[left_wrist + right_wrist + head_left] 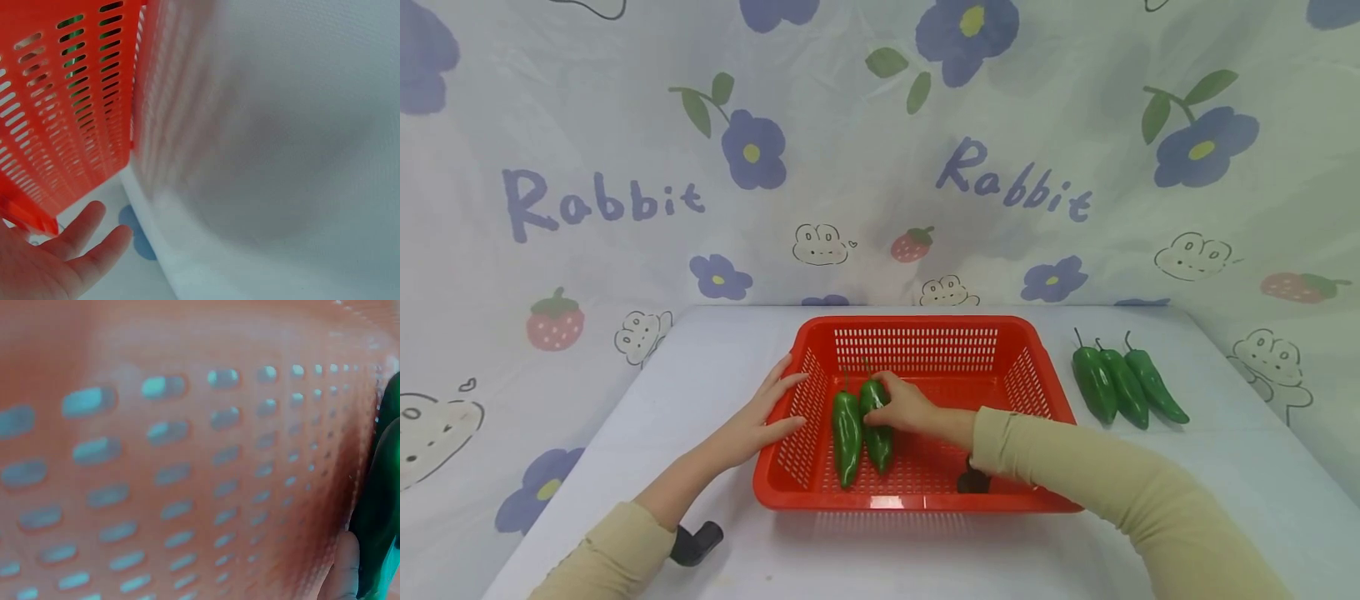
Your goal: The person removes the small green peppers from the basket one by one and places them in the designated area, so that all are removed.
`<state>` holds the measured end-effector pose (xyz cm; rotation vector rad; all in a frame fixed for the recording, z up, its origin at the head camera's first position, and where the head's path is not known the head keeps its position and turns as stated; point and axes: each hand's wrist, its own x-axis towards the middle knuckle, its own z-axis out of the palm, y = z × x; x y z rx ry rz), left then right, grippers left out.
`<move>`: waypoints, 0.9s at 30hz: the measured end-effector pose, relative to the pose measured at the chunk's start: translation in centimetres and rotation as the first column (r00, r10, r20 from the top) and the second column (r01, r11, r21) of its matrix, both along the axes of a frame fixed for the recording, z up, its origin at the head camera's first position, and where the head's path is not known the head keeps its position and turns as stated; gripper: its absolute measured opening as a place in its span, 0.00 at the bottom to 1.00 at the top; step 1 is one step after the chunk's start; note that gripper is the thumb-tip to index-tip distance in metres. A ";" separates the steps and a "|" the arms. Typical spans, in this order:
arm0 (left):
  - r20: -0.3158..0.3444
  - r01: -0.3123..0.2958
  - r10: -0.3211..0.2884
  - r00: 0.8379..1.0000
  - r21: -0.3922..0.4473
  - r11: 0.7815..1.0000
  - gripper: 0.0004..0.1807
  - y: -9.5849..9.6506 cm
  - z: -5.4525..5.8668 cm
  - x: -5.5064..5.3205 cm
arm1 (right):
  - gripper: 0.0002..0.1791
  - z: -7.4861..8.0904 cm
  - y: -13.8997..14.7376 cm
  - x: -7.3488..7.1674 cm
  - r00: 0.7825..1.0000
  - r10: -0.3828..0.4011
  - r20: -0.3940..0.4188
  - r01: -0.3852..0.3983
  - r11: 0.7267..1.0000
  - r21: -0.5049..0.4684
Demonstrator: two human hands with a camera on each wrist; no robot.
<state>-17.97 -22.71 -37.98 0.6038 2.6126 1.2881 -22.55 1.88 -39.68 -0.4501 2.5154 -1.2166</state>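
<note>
Inside the red plastic basket, two long green peppers lie side by side, stems pointing away. My right hand grips the right-hand green pepper between thumb and fingers. Just left of it, and close to it, is the other green pepper. In the right wrist view, a fingertip touches the dark green pepper at the right edge. My left hand rests at the basket's left rim with fingers spread and fairly straight. The left wrist view shows its fingers beside the slotted wall.
Three more green peppers lie together on the white table, right of the basket. A black object is partly visible under my right forearm, and black gear sits by my left wrist. A patterned cloth hangs behind.
</note>
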 end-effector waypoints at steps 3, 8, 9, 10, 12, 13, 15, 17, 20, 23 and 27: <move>0.002 0.000 0.000 1.000 0.000 1.000 0.35 0.0 0.0 0.0 | 0.37 0.5 0.3 -0.1 1.000 -0.020 0.012 0.020 1.000 -0.007; 0.015 -0.011 0.011 1.000 0.002 1.000 0.35 0.0 -0.1 -0.1 | 0.37 1.5 1.0 -0.1 0.997 -0.042 0.057 0.045 0.998 -0.045; 0.017 -0.012 0.011 1.000 0.002 1.000 0.35 0.0 -0.1 -0.1 | 0.37 1.7 1.2 -0.1 0.997 -0.045 0.069 0.049 0.997 -0.053; 0.017 -0.012 0.012 1.000 0.002 1.000 0.34 0.0 -0.1 -0.1 | 0.37 2.0 1.3 0.0 0.996 -0.045 0.080 0.050 0.997 -0.066; 0.014 -0.012 0.012 1.000 -0.001 1.000 0.34 0.0 -0.2 -0.1 | 0.36 2.5 1.7 0.0 0.996 -0.040 0.086 0.047 0.995 -0.083; 0.013 -0.010 0.011 1.000 -0.003 1.000 0.35 0.0 -0.2 -0.1 | 0.37 2.7 1.9 0.0 0.996 -0.035 0.088 0.044 0.994 -0.095; 0.013 -0.008 0.008 1.000 -0.002 1.000 0.35 0.0 -0.2 -0.1 | 0.36 3.2 2.4 0.0 0.996 -0.027 0.089 0.039 0.991 -0.129; 0.012 -0.008 0.008 1.000 0.000 1.000 0.35 0.0 -0.2 0.0 | 0.36 3.7 2.8 0.0 0.996 -0.018 0.086 0.031 0.987 -0.158; 0.011 -0.007 0.007 1.000 0.003 1.000 0.35 0.0 -0.2 0.0 | 0.36 4.5 3.5 0.1 0.996 -0.012 0.093 0.030 0.980 -0.195; 0.010 -0.007 0.007 1.000 0.002 1.000 0.35 0.0 -0.2 -0.1 | 0.35 5.2 3.9 0.1 0.994 -0.011 0.110 0.037 0.973 -0.228; 0.011 -0.007 0.007 1.000 0.003 1.000 0.36 0.0 -0.2 -0.1 | 0.35 6.2 4.5 0.3 0.993 -0.006 0.120 0.038 0.964 -0.264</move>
